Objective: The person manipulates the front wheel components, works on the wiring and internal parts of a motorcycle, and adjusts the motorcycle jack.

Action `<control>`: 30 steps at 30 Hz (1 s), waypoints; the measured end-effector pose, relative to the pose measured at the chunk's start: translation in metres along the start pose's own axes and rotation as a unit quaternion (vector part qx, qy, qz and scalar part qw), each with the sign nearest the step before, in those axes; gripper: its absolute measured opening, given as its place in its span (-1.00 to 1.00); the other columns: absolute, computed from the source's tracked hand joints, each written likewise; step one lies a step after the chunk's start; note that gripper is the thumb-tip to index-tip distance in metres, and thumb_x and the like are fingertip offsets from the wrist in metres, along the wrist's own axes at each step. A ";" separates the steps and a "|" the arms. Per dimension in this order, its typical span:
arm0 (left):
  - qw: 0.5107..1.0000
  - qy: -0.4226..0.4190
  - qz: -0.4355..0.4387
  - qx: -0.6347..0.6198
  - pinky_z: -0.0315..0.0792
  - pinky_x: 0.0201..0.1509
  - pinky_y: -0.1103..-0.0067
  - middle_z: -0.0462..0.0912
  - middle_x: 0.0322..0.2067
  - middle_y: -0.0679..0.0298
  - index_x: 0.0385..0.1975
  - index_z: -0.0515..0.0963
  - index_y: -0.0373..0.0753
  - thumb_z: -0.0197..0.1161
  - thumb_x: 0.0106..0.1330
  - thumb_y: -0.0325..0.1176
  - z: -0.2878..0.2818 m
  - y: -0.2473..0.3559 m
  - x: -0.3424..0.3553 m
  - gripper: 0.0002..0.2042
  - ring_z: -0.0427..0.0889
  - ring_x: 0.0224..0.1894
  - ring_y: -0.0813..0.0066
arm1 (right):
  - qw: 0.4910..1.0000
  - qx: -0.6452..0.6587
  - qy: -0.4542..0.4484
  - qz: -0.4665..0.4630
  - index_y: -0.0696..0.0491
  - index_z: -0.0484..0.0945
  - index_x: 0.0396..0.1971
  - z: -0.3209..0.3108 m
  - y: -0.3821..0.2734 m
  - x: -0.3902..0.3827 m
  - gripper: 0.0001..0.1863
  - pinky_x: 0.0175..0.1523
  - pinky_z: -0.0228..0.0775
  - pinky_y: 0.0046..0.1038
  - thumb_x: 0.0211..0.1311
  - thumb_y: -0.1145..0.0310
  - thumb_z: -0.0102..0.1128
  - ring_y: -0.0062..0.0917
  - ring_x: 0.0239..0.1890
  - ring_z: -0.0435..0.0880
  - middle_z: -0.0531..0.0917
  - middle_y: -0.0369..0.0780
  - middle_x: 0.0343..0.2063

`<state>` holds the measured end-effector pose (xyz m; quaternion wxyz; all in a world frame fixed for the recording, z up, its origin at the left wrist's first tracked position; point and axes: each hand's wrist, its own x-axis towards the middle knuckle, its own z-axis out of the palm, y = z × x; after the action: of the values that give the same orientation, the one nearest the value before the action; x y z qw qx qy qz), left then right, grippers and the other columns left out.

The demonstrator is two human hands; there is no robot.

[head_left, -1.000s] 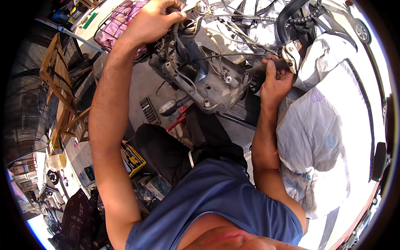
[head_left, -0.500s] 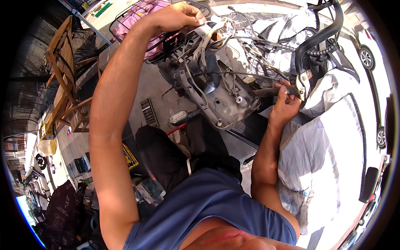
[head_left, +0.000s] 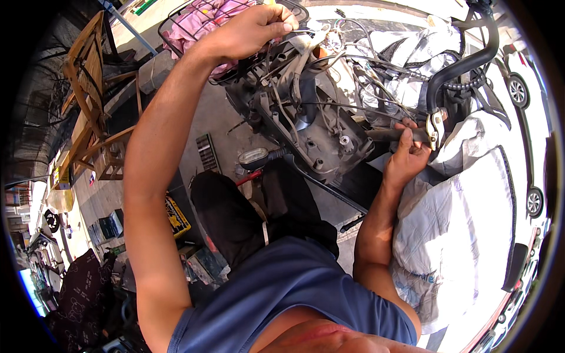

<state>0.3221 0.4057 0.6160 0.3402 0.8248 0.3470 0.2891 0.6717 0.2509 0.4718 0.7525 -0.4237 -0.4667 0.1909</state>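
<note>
At the far side of the opened-up scooter front (head_left: 312,132), my left hand (head_left: 262,30) is closed in a pinch on a thin wire (head_left: 306,32). The wire runs right into a bundle of pale connectors and loose wires (head_left: 332,36). My right hand (head_left: 407,157) has its fingers wrapped round a dark tubular handlebar grip (head_left: 384,136), just left of a metal lever bracket (head_left: 435,129). From that bracket a thick black curved bar (head_left: 465,67) rises away to the far right. Several cables cross between my two hands.
A wire basket (head_left: 170,38) holding pink cloth stands beyond my left hand. White quilted covering (head_left: 453,229) drapes at the right. On the ground lie a bit set (head_left: 208,153) and a yellow-and-black box (head_left: 176,216). A turn-signal lamp (head_left: 254,157) sticks out near my knees. A wooden chair (head_left: 88,100) stands left.
The view has shifted a little, so the scooter sits slightly further right and lower. The wire from my left fingers now shows more plainly. My right hand keeps its hold on the grip.
</note>
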 end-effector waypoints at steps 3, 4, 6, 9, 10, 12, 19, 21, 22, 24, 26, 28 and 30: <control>0.999 0.037 0.002 0.017 0.33 -0.24 0.69 0.43 -0.36 0.48 0.00 0.59 -0.27 0.11 0.59 -0.29 0.015 0.015 -0.010 -0.79 0.36 -0.31 0.72 | 1.000 0.001 0.007 -0.003 0.30 0.41 0.08 0.000 -0.004 0.001 -0.67 0.04 0.56 -0.44 0.45 0.48 0.22 -0.45 -0.15 0.73 0.69 0.01 -0.06; 0.998 0.050 -0.014 0.020 0.31 -0.26 0.69 0.43 -0.36 0.48 0.03 0.59 -0.27 0.12 0.59 -0.28 0.016 0.018 -0.015 -0.77 0.35 -0.32 0.72 | 1.000 -0.002 0.006 -0.003 0.30 0.40 0.09 -0.001 -0.003 0.001 -0.66 0.04 0.56 -0.44 0.45 0.48 0.22 -0.44 -0.15 0.73 0.69 0.01 -0.06; 0.997 0.068 -0.028 0.012 0.29 -0.31 0.70 0.43 -0.36 0.49 0.06 0.61 -0.27 0.12 0.59 -0.26 0.016 0.016 -0.021 -0.74 0.34 -0.35 0.72 | 1.000 -0.006 0.001 -0.004 0.30 0.40 0.10 -0.003 -0.001 0.001 -0.65 0.04 0.57 -0.43 0.44 0.48 0.22 -0.43 -0.14 0.74 0.69 0.01 -0.07; 0.994 0.096 -0.043 -0.030 0.32 -0.29 0.71 0.44 -0.36 0.49 0.11 0.58 -0.30 0.14 0.59 -0.23 0.026 0.000 -0.034 -0.70 0.38 -0.38 0.71 | 1.000 0.003 0.012 -0.007 0.29 0.38 0.12 -0.003 0.002 -0.002 -0.63 0.03 0.56 -0.45 0.44 0.48 0.22 -0.44 -0.13 0.74 0.69 0.01 -0.07; 0.992 0.097 -0.058 -0.051 0.35 -0.27 0.72 0.47 -0.35 0.47 0.12 0.56 -0.31 0.15 0.58 -0.22 0.027 0.000 -0.039 -0.68 0.42 -0.36 0.71 | 1.000 0.005 0.012 0.001 0.28 0.38 0.13 -0.001 0.000 -0.003 -0.63 0.03 0.56 -0.46 0.44 0.48 0.23 -0.44 -0.13 0.74 0.69 0.00 -0.07; 0.987 0.099 -0.088 -0.094 0.40 -0.23 0.72 0.53 -0.34 0.45 0.16 0.52 -0.34 0.19 0.56 -0.21 0.028 -0.003 -0.050 -0.65 0.48 -0.32 0.71 | 1.000 0.006 0.014 0.016 0.27 0.38 0.13 0.003 -0.008 -0.004 -0.63 0.02 0.56 -0.47 0.44 0.47 0.23 -0.45 -0.13 0.74 0.70 -0.01 -0.07; 0.971 0.169 -0.070 -0.155 0.46 -0.18 0.68 0.64 -0.29 0.38 0.08 0.53 -0.37 0.29 0.46 -0.39 0.045 0.046 -0.042 -0.72 0.57 -0.29 0.71 | 1.000 -0.029 0.000 0.013 0.27 0.41 0.10 -0.004 -0.004 -0.002 -0.66 0.10 0.53 -0.42 0.47 0.44 0.20 -0.43 -0.12 0.74 0.70 -0.02 -0.07; 0.973 0.188 -0.007 -0.136 0.46 -0.18 0.66 0.64 -0.32 0.39 0.00 0.58 -0.37 0.30 0.45 -0.39 0.056 0.062 -0.023 -0.76 0.58 -0.30 0.70 | 1.000 -0.030 0.000 0.005 0.27 0.41 0.11 -0.006 -0.003 -0.002 -0.66 0.10 0.52 -0.42 0.47 0.44 0.19 -0.42 -0.11 0.74 0.71 -0.02 -0.07; 0.980 0.182 -0.002 -0.080 0.47 -0.17 0.65 0.65 -0.32 0.39 -0.01 0.59 -0.37 0.30 0.45 -0.39 0.061 0.063 -0.015 -0.77 0.59 -0.29 0.70 | 1.000 -0.023 -0.001 0.011 0.27 0.38 0.14 -0.006 -0.005 -0.002 -0.63 0.10 0.52 -0.43 0.46 0.46 0.21 -0.43 -0.11 0.73 0.70 -0.02 -0.07; 0.986 0.163 0.008 0.034 0.48 -0.16 0.63 0.66 -0.33 0.40 -0.02 0.60 -0.38 0.30 0.45 -0.39 0.068 0.063 -0.001 -0.78 0.60 -0.26 0.69 | 1.000 -0.009 -0.001 0.022 0.27 0.33 0.21 -0.004 -0.007 -0.003 -0.56 0.09 0.53 -0.44 0.44 0.50 0.23 -0.45 -0.12 0.73 0.69 -0.03 -0.06; 0.971 0.199 0.004 0.130 0.53 -0.14 0.50 0.71 -0.34 0.24 -0.08 0.59 -0.38 0.31 0.42 -0.38 0.069 0.068 -0.001 -0.78 0.68 -0.27 0.47 | 0.999 0.019 -0.002 0.034 0.27 0.31 0.23 -0.001 -0.009 -0.004 -0.54 0.10 0.53 -0.43 0.44 0.52 0.22 -0.44 -0.10 0.72 0.68 -0.02 -0.05; 0.935 0.222 -0.009 0.277 0.55 -0.15 0.42 0.71 -0.34 0.13 -0.11 0.58 -0.39 0.33 0.38 -0.37 0.076 0.088 -0.007 -0.78 0.70 -0.29 0.33 | 0.999 0.022 0.001 0.034 0.26 0.29 0.25 -0.005 -0.011 -0.005 -0.52 0.11 0.53 -0.42 0.44 0.50 0.22 -0.43 -0.09 0.72 0.67 -0.01 -0.03; 0.932 0.206 -0.044 0.295 0.54 -0.15 0.32 0.69 -0.33 0.01 -0.12 0.54 -0.40 0.36 0.31 -0.39 0.078 0.093 -0.014 -0.74 0.71 -0.28 0.13 | 0.999 0.017 -0.004 0.027 0.25 0.28 0.27 -0.004 -0.011 -0.006 -0.51 0.12 0.52 -0.43 0.46 0.46 0.22 -0.43 -0.09 0.73 0.67 0.01 0.00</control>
<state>0.4040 0.3181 0.6367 0.0155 0.7945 0.5148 0.3219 0.6713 0.2385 0.4766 0.7522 -0.4221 -0.4551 0.2211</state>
